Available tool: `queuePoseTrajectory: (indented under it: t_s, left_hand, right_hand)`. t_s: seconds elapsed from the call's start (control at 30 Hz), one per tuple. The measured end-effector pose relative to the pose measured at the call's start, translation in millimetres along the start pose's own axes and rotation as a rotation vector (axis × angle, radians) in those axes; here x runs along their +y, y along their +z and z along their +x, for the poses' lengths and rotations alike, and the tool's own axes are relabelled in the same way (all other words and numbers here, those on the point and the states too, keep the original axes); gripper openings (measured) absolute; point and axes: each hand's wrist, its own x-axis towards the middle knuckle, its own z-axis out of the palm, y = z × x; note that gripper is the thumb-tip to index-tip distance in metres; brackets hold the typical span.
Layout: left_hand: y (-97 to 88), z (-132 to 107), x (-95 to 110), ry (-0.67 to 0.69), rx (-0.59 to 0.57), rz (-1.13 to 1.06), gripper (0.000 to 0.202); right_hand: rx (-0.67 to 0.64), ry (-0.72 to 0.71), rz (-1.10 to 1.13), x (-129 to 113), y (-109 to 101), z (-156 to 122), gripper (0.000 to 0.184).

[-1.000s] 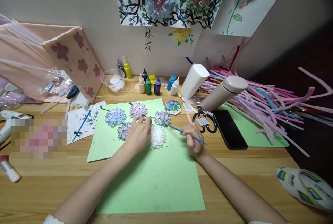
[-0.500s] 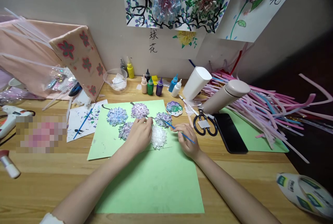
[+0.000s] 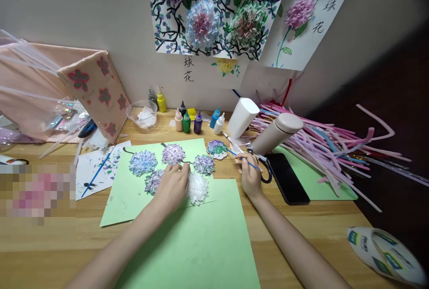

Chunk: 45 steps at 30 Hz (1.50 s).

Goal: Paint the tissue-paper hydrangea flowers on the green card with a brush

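Head camera view, looking down at a wooden desk (image 3: 321, 222) where two bare hands are at work on fluffy flowers. What has just changed is the brush. Half a second ago, its tip lay over the small purple flower (image 3: 203, 164) near the right edge of the upper green sheet (image 3: 127, 199); now the blue paintbrush (image 3: 234, 153) reaches the scalloped palette (image 3: 217, 149), just beyond that sheet's far right corner. Whether the tip touches the purple and green paint is too small to tell. For the painting, this looks like a turn from petals to paint, probably to load the bristles.

The right hand (image 3: 250, 175) has a pen-like grip on the brush handle, in front of the black scissors (image 3: 267, 173).

The left hand (image 3: 174, 182) has stayed among the flowers, fingers curled beside the left edge of the white flower (image 3: 198, 189); I cannot tell whether its grip is closed on anything. The white flower, showing no colour, lies over the upper sheet's near edge, where the lower green sheet (image 3: 194, 244) begins.
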Motion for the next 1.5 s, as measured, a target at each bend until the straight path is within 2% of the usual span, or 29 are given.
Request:
queuePoseTrajectory:
  t_s: [0.17, 0.43, 1.5]
  left_hand:
    - [1.0, -0.2, 1.4, -0.004, 0.011, 0.009, 0.028]
    - [0.6, 0.1, 1.5, -0.003, 0.001, 0.008, 0.029]
    - [2.3, 0.2, 0.3, 0.002, -0.004, -0.004, 0.028]
  right_hand:
    - [-0.012, 0.046, 0.061, -0.6, 2.6, 1.1, 0.027]
    - [-0.126, 0.082, 0.09, -6.8, 2.7, 5.8, 0.029]
    - [-0.164, 0.056, 0.111, -7.1, 2.6, 5.6, 0.03]
